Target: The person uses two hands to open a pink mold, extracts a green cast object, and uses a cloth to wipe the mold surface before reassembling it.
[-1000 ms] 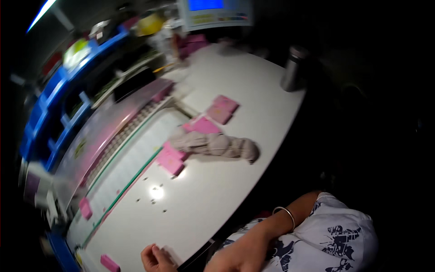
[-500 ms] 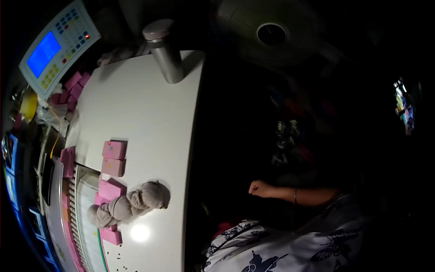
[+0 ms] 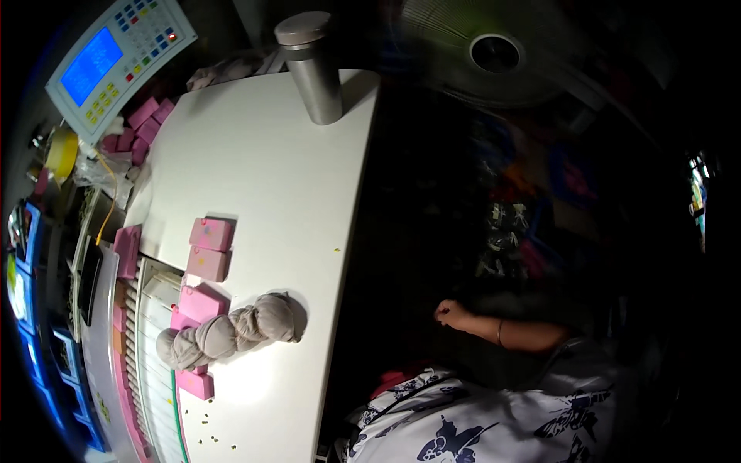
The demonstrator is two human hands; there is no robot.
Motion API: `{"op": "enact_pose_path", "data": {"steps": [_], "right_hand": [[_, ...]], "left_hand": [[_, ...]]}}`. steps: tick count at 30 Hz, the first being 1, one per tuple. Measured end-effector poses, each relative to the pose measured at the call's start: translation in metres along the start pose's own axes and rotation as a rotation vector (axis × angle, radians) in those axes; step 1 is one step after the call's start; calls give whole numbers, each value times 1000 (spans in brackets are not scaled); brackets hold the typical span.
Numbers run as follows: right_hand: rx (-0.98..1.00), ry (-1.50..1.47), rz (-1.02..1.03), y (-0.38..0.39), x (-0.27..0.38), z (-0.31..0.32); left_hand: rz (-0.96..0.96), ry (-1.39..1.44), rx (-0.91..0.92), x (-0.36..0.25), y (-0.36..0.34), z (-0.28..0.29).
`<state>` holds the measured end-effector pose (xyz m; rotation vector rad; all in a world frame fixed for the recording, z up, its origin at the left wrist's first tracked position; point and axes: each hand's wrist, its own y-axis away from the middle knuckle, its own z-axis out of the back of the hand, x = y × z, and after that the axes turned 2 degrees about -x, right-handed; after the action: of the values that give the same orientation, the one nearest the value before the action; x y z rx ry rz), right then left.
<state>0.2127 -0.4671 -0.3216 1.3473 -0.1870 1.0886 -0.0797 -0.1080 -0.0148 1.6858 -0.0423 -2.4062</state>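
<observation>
My right hand hangs in the dark space to the right of the white table, well apart from its edge. Its fingers are curled into a loose fist, and nothing shows in them. A thin bracelet circles that wrist, above my white shirt with dark patterns. My left hand is outside the picture. A lumpy, gathered grey-beige cloth bundle lies across the near part of the table, partly over pink blocks. Two more pink blocks sit side by side just beyond it.
A steel flask stands at the table's far end. Far left is a control panel with a blue screen. Blue bins line the left side. A fan is at the back. Small dark bits dot the table's near part.
My view has shifted, so the table, flask and cloth bundle appear farther right and slightly higher. The dark area looks brighter. My right hand stays beside the table, its fingers still curled.
</observation>
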Motion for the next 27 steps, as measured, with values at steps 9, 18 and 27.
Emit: {"op": "enact_pose_path", "data": {"steps": [9,18,27], "right_hand": [[-432,230,1119,81,222,-4],[-171,905,1489,104,298,-38],[-47,-422,-200,-12,185,76]], "left_hand": [[-92,2,26,15,-3,2],[-160,105,57,21,2,4],[-192,214,56,27,-1,2]]}}
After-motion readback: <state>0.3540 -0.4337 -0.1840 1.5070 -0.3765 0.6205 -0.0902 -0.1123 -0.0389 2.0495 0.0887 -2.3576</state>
